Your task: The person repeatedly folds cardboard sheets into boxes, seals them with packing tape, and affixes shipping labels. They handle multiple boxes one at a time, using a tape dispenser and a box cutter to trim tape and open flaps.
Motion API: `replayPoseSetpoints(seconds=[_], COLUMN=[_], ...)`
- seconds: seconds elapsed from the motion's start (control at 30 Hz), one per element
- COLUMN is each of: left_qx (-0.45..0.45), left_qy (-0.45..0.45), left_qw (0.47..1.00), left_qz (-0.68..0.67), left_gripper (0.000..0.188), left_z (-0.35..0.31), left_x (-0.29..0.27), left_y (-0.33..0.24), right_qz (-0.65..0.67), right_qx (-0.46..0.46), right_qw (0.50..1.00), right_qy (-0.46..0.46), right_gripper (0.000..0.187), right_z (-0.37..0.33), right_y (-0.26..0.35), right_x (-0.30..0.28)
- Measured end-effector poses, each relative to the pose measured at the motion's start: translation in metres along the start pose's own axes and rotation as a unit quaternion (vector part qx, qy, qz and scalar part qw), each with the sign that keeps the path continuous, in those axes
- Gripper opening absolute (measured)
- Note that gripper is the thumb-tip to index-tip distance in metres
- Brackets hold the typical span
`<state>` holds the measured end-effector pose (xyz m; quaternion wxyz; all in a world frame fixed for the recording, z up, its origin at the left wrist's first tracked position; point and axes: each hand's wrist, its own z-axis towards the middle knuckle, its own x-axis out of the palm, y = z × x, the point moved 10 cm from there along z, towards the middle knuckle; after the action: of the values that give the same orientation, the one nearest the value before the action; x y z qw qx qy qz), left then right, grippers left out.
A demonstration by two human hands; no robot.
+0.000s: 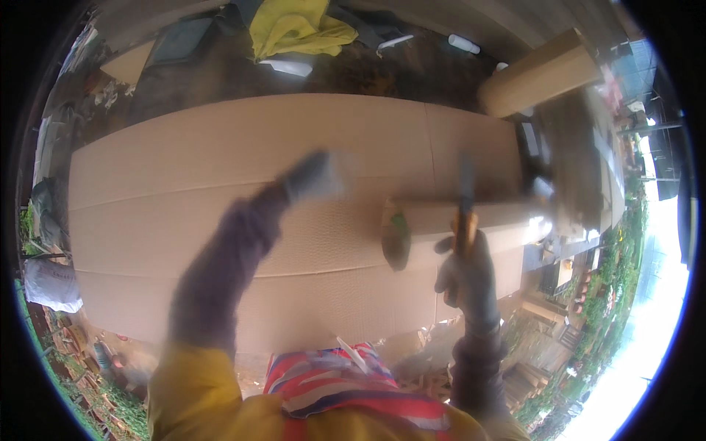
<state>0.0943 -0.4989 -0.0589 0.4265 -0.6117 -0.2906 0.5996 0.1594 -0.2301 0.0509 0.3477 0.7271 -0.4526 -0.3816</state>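
A large flat sheet of brown cardboard with long crease lines lies in front of me. Over its middle, my left hand in a grey glove is smeared by motion, so its fingers cannot be made out. My right hand, in a dark glove, is closed round the orange-brown handle of a knife, whose dark, blurred blade points away from me. Beneath the knife, a long folded cardboard piece rests across the sheet. At that piece's left end is a dark, pointed shape with a green patch.
Beyond the sheet are a yellow cloth, a white bottle and a dark flat case. A cardboard box leans at the far right. A white sack sits at the left edge; wood pieces lie near right.
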Motion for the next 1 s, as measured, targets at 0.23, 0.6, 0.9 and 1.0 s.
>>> replayPoseSetpoints(seconds=[0.23, 0.6, 0.9, 1.0], left_qx=[-0.205, -0.200, -0.224, -0.230], left_qy=[0.048, 0.095, 0.016, -0.036], left_qw=[0.903, 0.940, 0.941, 0.947], left_qz=[0.374, 0.261, 0.253, 0.222], left_gripper=[0.069, 0.064, 0.044, 0.037], left_z=[0.114, 0.123, 0.122, 0.117], left_x=[-0.076, -0.065, -0.066, -0.077], left_y=[0.154, 0.138, 0.143, 0.137], right_qz=[-0.341, -0.449, -0.458, -0.471], right_qx=[-0.254, -0.217, -0.173, -0.127], right_qw=[0.905, 0.867, 0.872, 0.868], right_qy=[-0.004, -0.002, 0.012, 0.087], right_gripper=[0.072, 0.054, 0.046, 0.037], right_z=[0.098, 0.205, 0.271, 0.280], right_y=[0.045, 0.018, 0.004, 0.019], right_x=[0.104, 0.156, 0.177, 0.192])
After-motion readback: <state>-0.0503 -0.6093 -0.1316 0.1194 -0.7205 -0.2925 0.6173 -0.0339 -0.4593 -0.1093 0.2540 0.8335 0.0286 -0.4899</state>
